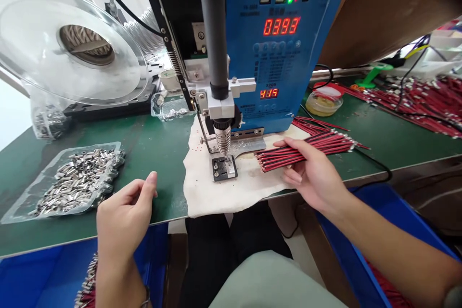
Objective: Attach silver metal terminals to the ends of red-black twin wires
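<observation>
Holding wires [313, 148] in right hand [319, 178], across edge of cloth [212, 199]; left hand [122, 216] curled, can't tell if gripping, open bench [171, 168] toward cloth.

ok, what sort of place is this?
Looks like a wire assembly bench, probably in a workshop or small factory: a blue machine with red number displays, a plastic tray of small metal parts, and bundled red and black wires.

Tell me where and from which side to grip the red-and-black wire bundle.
Probably grip the wire bundle around mid-length, from the near right, as the right hand does: its wires run roughly parallel, so both ends stay clear.
</observation>
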Demonstrator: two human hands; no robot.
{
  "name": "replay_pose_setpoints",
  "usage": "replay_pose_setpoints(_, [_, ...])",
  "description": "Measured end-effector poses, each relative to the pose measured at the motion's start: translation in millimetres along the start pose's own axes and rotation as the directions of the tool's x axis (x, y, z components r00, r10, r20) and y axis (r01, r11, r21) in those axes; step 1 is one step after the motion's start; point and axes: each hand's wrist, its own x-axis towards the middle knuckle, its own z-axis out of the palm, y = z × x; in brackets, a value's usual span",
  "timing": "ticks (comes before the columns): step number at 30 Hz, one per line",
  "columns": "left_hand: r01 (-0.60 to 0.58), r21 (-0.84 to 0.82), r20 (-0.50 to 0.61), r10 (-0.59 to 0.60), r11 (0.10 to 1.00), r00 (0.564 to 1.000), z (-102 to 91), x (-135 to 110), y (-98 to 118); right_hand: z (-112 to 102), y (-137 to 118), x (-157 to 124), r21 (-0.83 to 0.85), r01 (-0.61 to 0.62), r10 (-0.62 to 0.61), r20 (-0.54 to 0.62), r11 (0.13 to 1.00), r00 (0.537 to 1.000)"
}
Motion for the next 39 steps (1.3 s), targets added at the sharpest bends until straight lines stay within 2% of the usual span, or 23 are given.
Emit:
replay_pose_setpoints(3, [0.073, -0.047, 0.023, -0.072, 0.996, 0.997, 0.1, -1, 2, 7, -12, -5, 0.032, -0.146, 0.145, 0.021, 0.989, 0.989])
replay_pose_setpoints(5, [0.076, -0.050, 0.022, -0.075, 0.996, 0.997, 0.1, -1, 3, 10, -16, -6, 0.036, -0.233, 0.233, 0.000, 0.972, 0.973])
replay_pose_setpoints(11, [0.042, -0.010, -0.002, -0.042, 0.999, 0.999, 0.8, -1, -1, 10, -1, -5, -0.009, -0.455, 0.455, -0.019, 0.890, 0.890])
replay_pose_setpoints(15, [0.030, -0.013, -0.005, -0.030, 0.999, 1.000, 0.9, -2, -2, 9, 4, -5, -0.042, -0.495, 0.495, -0.025, 0.868, 0.869])
replay_pose_setpoints(22, [0.020, -0.025, -0.003, -0.020, 1.000, 1.000, -0.4, -1, 2, 10, -3, -4, -0.063, -0.530, 0.528, -0.043, 0.846, 0.848])
replay_pose_setpoints(34, [-0.001, -0.012, -0.037, 0.001, 1.000, 0.999, 1.9, -1, -2, 7, -13, 1, -0.079, -0.517, 0.514, -0.057, 0.853, 0.856])
replay_pose_setpoints(39, [-0.004, -0.012, -0.018, 0.003, 1.000, 1.000, 1.7, -2, -3, 8, -17, -2, -0.094, -0.508, 0.504, -0.069, 0.856, 0.861])
